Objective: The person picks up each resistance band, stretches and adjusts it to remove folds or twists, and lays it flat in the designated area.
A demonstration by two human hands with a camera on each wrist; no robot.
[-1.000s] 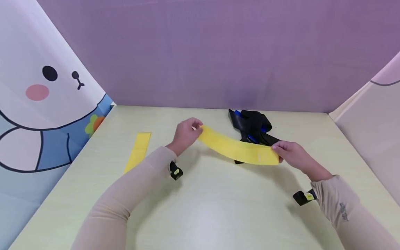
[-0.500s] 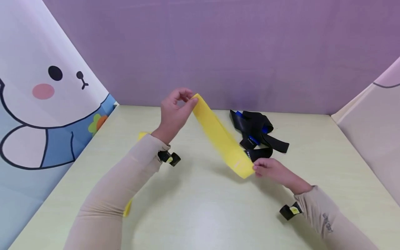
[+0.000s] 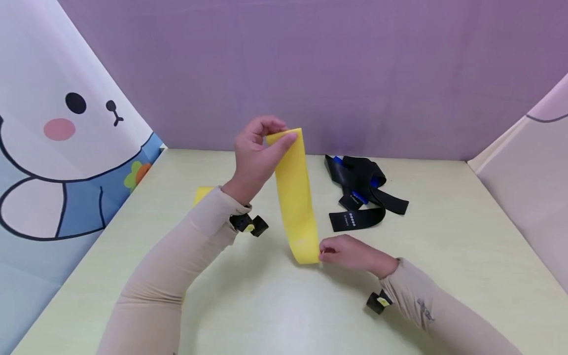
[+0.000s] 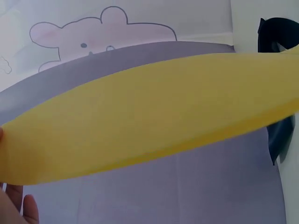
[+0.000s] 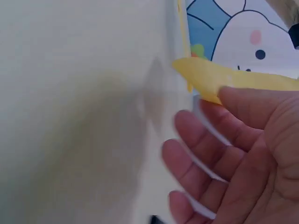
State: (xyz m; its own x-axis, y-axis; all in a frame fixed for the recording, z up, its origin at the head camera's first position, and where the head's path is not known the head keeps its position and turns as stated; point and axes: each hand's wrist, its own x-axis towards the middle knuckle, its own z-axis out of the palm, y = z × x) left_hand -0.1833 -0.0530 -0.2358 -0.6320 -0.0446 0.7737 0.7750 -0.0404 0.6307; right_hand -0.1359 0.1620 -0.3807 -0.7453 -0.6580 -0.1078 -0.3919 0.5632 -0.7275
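A flat yellow resistance band (image 3: 295,197) hangs nearly upright over the table in the head view. My left hand (image 3: 257,160) pinches its upper end between thumb and fingers. Down at the lower end, my right hand (image 3: 348,252) pinches the band's right edge, low above the tabletop. The right wrist view shows thumb and index finger on the yellow band (image 5: 201,77), the other fingers loosely bent. Across the left wrist view the band (image 4: 154,112) spans wide, and only a few fingers of the left hand (image 4: 16,205) show at the lower left.
Several black bands (image 3: 361,180) with blue parts lie in a heap at the table's back right. Another yellow band (image 3: 202,193) lies on the left, mostly hidden under my left forearm. A purple cloth wall (image 3: 310,74) bounds the back of the table (image 3: 284,310).
My left hand has risen with its end of the yellow band. The right hand has moved left and down, turning the band from roughly level to nearly upright. The black bands stay put.
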